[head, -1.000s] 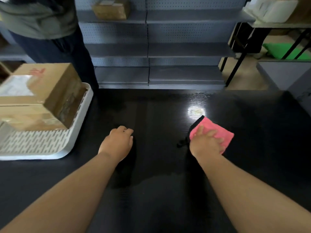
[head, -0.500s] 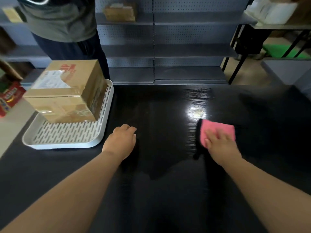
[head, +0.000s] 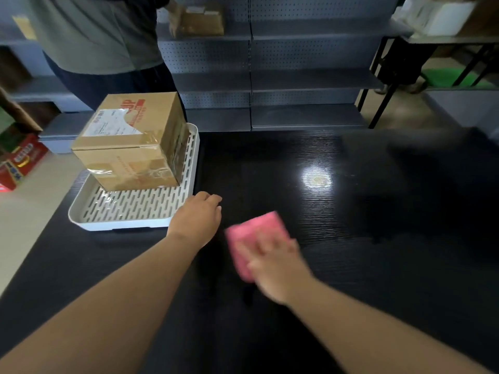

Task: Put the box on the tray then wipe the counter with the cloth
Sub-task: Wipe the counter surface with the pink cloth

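A taped brown cardboard box (head: 129,143) stands on the white slotted tray (head: 121,220) at the left of the black counter (head: 378,238). My right hand (head: 275,268) presses flat on a pink cloth (head: 253,233) in the counter's middle; both are blurred by motion. My left hand (head: 198,220) rests on the counter beside the tray's near right corner, fingers loosely curled, holding nothing.
Another person (head: 102,44) stands behind the tray, a hand on a small box (head: 201,21) on the grey shelving (head: 297,76). Red cartons (head: 19,160) lie on the floor at left. A black-legged table (head: 445,39) stands at the back right.
My right hand has slid the pink cloth leftward and nearer to me across the counter. The view has swung left, showing the whole tray. My left hand stays put.
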`<move>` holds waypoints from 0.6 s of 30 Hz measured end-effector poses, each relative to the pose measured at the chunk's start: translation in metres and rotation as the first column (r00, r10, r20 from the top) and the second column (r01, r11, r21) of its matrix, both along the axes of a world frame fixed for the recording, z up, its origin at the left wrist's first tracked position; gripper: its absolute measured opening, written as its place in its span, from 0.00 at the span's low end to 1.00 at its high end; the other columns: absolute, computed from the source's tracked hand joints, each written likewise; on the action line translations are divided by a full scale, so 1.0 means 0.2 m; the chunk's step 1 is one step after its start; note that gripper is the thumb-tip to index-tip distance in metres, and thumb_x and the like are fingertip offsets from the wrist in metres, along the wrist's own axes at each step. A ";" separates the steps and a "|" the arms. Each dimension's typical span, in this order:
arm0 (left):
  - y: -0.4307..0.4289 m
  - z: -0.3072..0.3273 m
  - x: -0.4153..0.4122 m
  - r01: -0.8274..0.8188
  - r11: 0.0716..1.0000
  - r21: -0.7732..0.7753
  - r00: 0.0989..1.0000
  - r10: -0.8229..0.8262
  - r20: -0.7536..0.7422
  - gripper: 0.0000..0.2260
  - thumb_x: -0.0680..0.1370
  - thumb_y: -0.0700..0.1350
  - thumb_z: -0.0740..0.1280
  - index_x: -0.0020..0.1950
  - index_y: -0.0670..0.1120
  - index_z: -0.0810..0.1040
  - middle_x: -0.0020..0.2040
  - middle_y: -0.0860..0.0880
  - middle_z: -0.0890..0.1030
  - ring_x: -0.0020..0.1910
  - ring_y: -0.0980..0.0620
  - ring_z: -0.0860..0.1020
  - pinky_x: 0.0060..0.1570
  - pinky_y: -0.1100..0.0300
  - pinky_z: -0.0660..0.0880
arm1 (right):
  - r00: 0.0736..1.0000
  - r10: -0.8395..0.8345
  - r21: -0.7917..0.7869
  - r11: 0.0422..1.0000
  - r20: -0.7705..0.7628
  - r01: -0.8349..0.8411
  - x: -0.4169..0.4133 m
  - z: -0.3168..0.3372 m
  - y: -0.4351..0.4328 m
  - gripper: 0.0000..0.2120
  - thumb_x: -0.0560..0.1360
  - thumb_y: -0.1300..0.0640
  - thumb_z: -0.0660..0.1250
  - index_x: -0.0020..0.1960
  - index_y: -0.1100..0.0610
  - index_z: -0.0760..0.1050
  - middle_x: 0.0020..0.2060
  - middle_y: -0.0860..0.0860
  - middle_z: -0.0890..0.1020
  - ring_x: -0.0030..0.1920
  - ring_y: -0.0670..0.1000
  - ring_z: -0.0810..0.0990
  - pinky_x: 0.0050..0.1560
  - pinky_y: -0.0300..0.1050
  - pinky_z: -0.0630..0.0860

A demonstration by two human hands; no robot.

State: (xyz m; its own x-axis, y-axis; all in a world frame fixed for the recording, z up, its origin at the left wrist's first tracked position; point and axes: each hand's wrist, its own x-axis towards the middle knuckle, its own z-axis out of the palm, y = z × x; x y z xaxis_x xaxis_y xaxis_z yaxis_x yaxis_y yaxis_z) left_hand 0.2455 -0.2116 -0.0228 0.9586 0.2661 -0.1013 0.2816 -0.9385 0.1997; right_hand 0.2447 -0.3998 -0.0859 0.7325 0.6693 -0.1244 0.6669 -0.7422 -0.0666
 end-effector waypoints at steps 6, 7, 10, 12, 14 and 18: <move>0.04 -0.01 -0.10 0.027 0.999 0.021 0.999 -0.026 -0.046 0.18 0.82 0.48 0.53 0.72 0.47 0.68 0.67 0.47 0.72 0.65 0.45 0.70 0.64 0.50 0.71 | 0.580 -0.806 -0.246 0.589 -0.119 0.770 0.42 0.06 -0.48 0.27 0.81 0.51 0.44 0.78 0.51 0.44 0.75 0.67 0.49 0.73 0.71 0.52 0.72 0.64 0.48; 0.04 -0.02 -0.11 0.022 1.000 0.023 0.998 -0.020 -0.054 0.18 0.82 0.48 0.53 0.72 0.47 0.68 0.67 0.47 0.72 0.65 0.45 0.70 0.63 0.49 0.71 | 0.543 -0.829 -0.270 0.558 -0.135 0.785 0.38 0.05 -0.40 0.28 0.81 0.53 0.47 0.78 0.51 0.41 0.75 0.67 0.45 0.73 0.72 0.49 0.72 0.64 0.44; -0.01 -0.04 -0.12 0.008 1.000 0.009 0.999 -0.008 -0.054 0.18 0.82 0.48 0.54 0.71 0.47 0.68 0.67 0.46 0.72 0.65 0.44 0.71 0.62 0.48 0.72 | 0.731 -0.644 -0.170 0.765 -0.224 0.622 0.05 0.00 -0.01 0.34 0.78 0.59 0.53 0.78 0.55 0.39 0.75 0.69 0.43 0.73 0.74 0.44 0.72 0.66 0.42; -0.07 -0.05 -0.11 0.023 1.000 0.011 0.999 -0.022 -0.040 0.18 0.82 0.47 0.54 0.70 0.46 0.69 0.66 0.45 0.73 0.63 0.44 0.72 0.62 0.49 0.72 | 0.881 -0.373 -0.100 0.928 -0.290 0.360 -0.27 0.02 0.16 0.36 0.78 0.59 0.56 0.77 0.55 0.36 0.74 0.67 0.37 0.72 0.74 0.37 0.71 0.66 0.38; -0.14 -0.06 -0.10 0.030 0.999 0.018 0.999 -0.030 -0.032 0.18 0.82 0.47 0.55 0.70 0.47 0.69 0.66 0.45 0.73 0.63 0.43 0.72 0.61 0.49 0.72 | 0.950 -0.143 -0.036 0.990 -0.279 0.139 -0.41 0.00 0.12 0.35 0.80 0.53 0.56 0.78 0.53 0.37 0.74 0.64 0.34 0.72 0.73 0.36 0.71 0.66 0.37; -0.24 -0.05 -0.16 0.029 0.999 0.012 0.999 -0.029 -0.044 0.18 0.82 0.48 0.54 0.71 0.48 0.68 0.67 0.47 0.71 0.64 0.45 0.70 0.61 0.50 0.72 | 0.951 -0.298 0.048 0.952 -0.084 0.303 -0.10 -0.03 -0.36 0.27 0.76 0.52 0.45 0.73 0.55 0.63 0.73 0.65 0.60 0.71 0.71 0.62 0.71 0.62 0.57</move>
State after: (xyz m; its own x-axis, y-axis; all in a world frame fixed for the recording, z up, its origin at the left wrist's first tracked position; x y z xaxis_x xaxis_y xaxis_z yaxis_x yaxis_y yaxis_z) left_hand 0.2139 -0.2593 -0.0333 0.9606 0.2397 -0.1404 0.2624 -0.9489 0.1754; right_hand 0.2251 -0.4714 -0.0916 0.8910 0.4274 -0.1530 0.4049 -0.9006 -0.1580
